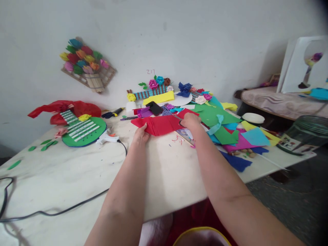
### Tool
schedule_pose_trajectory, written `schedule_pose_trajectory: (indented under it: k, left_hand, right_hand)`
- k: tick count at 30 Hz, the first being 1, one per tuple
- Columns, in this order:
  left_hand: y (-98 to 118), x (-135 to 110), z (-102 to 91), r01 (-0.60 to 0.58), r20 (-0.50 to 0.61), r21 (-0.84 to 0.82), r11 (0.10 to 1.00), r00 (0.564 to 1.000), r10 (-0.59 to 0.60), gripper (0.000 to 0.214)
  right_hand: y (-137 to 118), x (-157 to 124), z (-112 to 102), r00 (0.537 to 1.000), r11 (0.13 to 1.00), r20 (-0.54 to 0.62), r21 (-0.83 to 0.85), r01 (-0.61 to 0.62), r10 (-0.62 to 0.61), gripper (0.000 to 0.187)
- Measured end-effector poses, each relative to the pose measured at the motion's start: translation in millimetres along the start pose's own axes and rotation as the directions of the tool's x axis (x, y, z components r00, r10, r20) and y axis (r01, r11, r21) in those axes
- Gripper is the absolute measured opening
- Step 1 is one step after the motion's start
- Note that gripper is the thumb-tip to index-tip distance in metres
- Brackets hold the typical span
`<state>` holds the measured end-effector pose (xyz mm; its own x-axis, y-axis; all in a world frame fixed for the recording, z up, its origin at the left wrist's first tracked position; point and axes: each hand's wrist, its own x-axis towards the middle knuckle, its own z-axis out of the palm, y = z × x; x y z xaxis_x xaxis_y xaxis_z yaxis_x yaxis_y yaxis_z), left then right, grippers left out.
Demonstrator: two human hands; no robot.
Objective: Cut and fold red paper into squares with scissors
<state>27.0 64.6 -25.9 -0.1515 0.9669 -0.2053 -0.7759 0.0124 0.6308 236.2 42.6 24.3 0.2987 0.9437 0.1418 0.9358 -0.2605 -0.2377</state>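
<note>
A sheet of red crepe paper [161, 125] stretches between my two hands over the table. My left hand [141, 135] pinches its left part, with the thumb on top. At the paper's right end, my right hand [190, 121] is closed around a pair of scissors [177, 117]. The blades lie along the upper edge of the red paper, and most of the handles are hidden by my fingers. Small red scraps [177, 139] lie on the table just below the paper.
Coloured paper sheets [217, 114] pile up on the right, near a glass jar [304, 133]. To the left are a green disc with white strips [83, 131], a glue gun [109, 137] and its black cable [74, 206]. A black phone [155, 108] lies behind the red paper.
</note>
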Motion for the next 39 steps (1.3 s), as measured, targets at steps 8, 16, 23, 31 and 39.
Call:
schedule_pose_trajectory:
  k: [8, 16, 23, 31, 39]
  left_hand:
    - [-2, 6, -1.7, -0.029, -0.017, -0.02, 0.999, 0.999, 0.028, 0.02]
    - [-1, 16, -6.3, -0.172, -0.092, -0.045, 0.984, 0.982, 0.167, 0.021]
    - [-1, 15, -5.9, -0.252, -0.121, -0.014, 0.968, 0.961, 0.249, 0.025]
    - [0, 6, -2.4, -0.293, -0.176, -0.03, 0.956, 0.943, 0.284, 0.02]
    - [3, 8, -4.5, -0.243, -0.173, 0.031, 0.97, 0.954, 0.244, 0.022]
  right_hand:
    - [-8, 1, -2, 0.998, 0.977, 0.003, 0.202, -0.064, 0.064, 0.033]
    - [-33, -12, 16, 0.922, 0.737, 0.35, 0.665, -0.121, -0.165, 0.058]
    - [-39, -8, 37, 0.95, 0.499, 0.226, 0.862, -0.092, -0.215, 0.046]
    - [-43, -12, 35, 0.973, 0.321, -0.028, 0.942, 0.103, -0.231, 0.037]
    - [-36, -18, 36, 0.846, 0.31, 0.207, 0.949, -0.053, -0.492, 0.044]
